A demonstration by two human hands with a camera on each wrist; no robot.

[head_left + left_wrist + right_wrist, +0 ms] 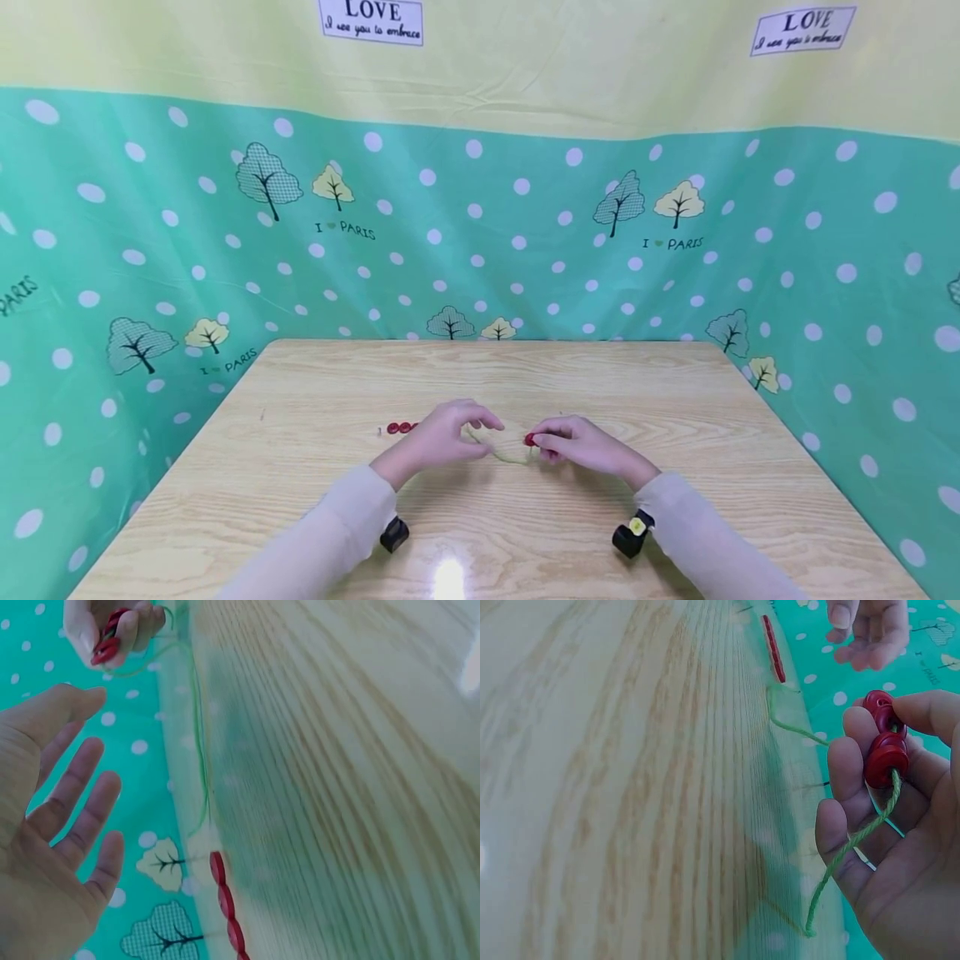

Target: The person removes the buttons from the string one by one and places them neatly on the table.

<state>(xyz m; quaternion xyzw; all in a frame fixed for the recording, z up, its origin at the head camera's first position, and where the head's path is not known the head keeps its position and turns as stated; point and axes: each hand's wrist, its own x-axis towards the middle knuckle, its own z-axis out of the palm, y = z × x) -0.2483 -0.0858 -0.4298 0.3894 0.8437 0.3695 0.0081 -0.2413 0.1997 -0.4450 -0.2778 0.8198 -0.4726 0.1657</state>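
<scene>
Several red buttons threaded on a green yarn lie between the thumb and fingers of my right hand, which pinches them above the table. One end of the yarn hangs below them in the right wrist view; another stretch runs along the table toward the left. My left hand hovers to the left, its fingers spread and slightly bent with nothing held. In the left wrist view the palm and relaxed fingers show well apart from the yarn. A row of red buttons lies on the table beyond the left hand, partly hidden by it in the head view.
The wooden table reaches back to a green dotted cloth that hangs behind it and along both sides. Each wrist carries a black camera mount below the sleeve.
</scene>
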